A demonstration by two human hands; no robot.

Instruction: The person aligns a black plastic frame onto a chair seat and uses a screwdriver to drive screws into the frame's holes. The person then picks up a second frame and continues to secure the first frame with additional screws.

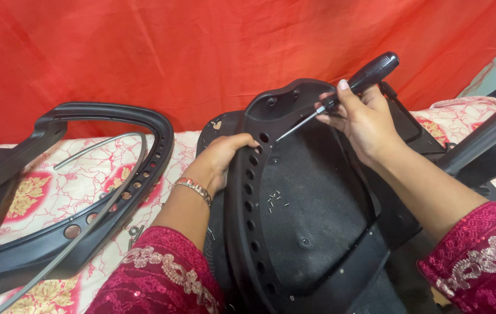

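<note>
— What are your hands doing?

— My left hand (223,156) grips the perforated rim of a black chair back shell (312,203), fingers curled over its edge. My right hand (359,116) is closed around a black-handled screwdriver (341,93), its tip resting near the shell's upper rim.

— Where does the shell lie?

— Propped on a floral bedsheet (62,186), before a red curtain (201,52). Small screws (275,199), I think, lie loose inside it. A second black chair frame (114,174) rests left.

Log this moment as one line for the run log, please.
left hand: grips seat frame rim | right hand: holds screwdriver, tip at frame hole | loose screws on seat pan
</note>
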